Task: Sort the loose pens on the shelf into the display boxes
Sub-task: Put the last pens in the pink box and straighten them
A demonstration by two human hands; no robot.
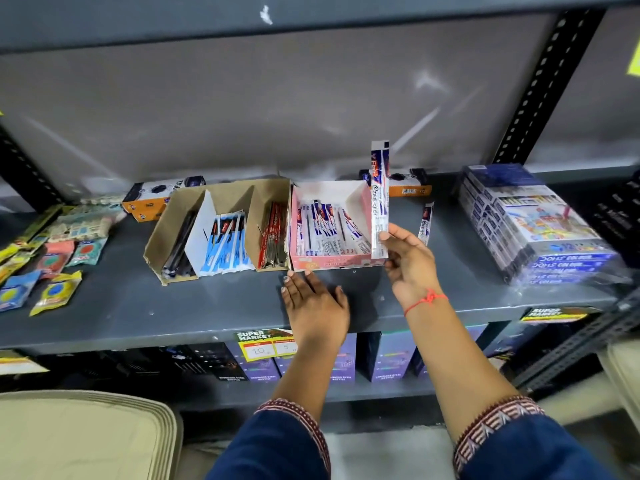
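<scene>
My right hand (408,259) pinches the lower end of a white and blue packaged pen (380,195), held upright at the right front corner of the pink display box (337,262). That box holds several matching pen packs. My left hand (313,301) lies flat on the grey shelf (173,306), fingers spread, fingertips against the pink box's front wall. A brown cardboard display box (228,194) to the left has compartments with black, blue-white and red pen packs. One loose pen pack (426,221) lies on the shelf just right of the pink box.
Orange-black boxes (152,199) stand behind the display boxes. Small colourful packets (55,268) are scattered at the left. A wrapped stack of colour-pencil boxes (533,223) fills the right. Purple boxes (388,358) sit on the shelf below, and beige trays (86,434) at bottom left.
</scene>
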